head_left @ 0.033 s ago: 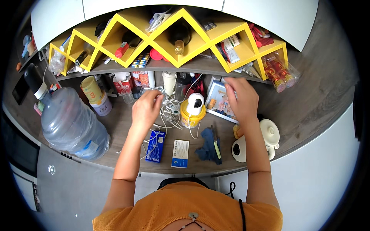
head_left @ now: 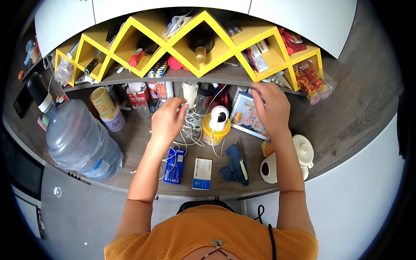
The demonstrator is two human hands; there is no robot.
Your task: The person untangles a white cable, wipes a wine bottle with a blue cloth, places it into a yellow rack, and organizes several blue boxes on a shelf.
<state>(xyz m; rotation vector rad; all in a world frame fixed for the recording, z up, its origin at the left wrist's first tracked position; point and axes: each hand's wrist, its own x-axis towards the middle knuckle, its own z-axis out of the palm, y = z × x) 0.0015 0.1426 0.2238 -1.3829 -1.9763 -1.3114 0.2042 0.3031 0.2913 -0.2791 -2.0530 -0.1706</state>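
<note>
Grey wood grain is shown on the bench (head_left: pixel 138 161), its near edge curved. Thin, smooth white cables (head_left: pixel 192 126) are heaped in loops toward the back edge, beside the left hand (head_left: pixel 168 120); its fingers are curled, and whether anything is gripped cannot be told. Right of them, the glossy, white-rimmed picture frame (head_left: pixel 246 116) is partly covered by the right hand (head_left: pixel 276 108), thumb parted and nothing visibly gripped. Crumpled blue cloth (head_left: pixel 230 164) is laid by the near edge.
</note>
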